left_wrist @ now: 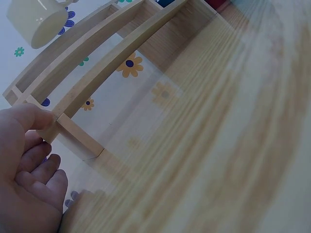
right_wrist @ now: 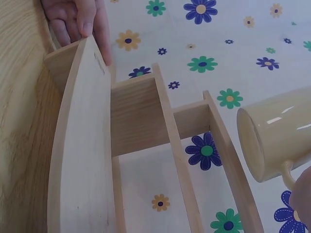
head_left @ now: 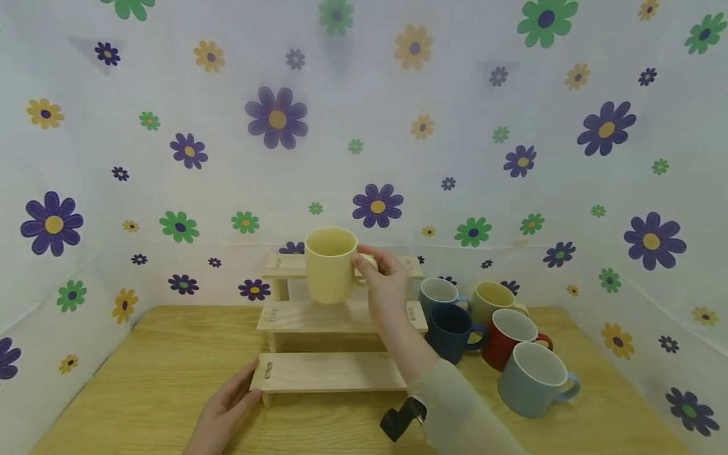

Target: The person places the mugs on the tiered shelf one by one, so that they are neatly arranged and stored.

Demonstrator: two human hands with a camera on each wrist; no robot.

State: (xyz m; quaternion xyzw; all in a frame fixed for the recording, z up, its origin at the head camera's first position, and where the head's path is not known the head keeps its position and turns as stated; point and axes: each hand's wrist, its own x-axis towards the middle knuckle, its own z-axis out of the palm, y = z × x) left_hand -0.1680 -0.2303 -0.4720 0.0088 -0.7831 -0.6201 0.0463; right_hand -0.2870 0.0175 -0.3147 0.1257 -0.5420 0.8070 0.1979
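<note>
My right hand pinches the handle of a pale yellow mug. The mug is upright in the air, in front of the top step and over the middle one. A three-step wooden stand rests on the table below it. At the stand's lower left corner, my left hand holds the end of the bottom step between thumb and forefinger. The left wrist view shows that hand's other fingers loosely curled beneath. In the right wrist view the mug shows its base, and little of the right hand appears.
To the stand's right is a group of mugs: a dark blue mug, a yellow mug, a red mug, a light blue mug and another pale blue mug. Flower-patterned cloth surrounds the wooden table.
</note>
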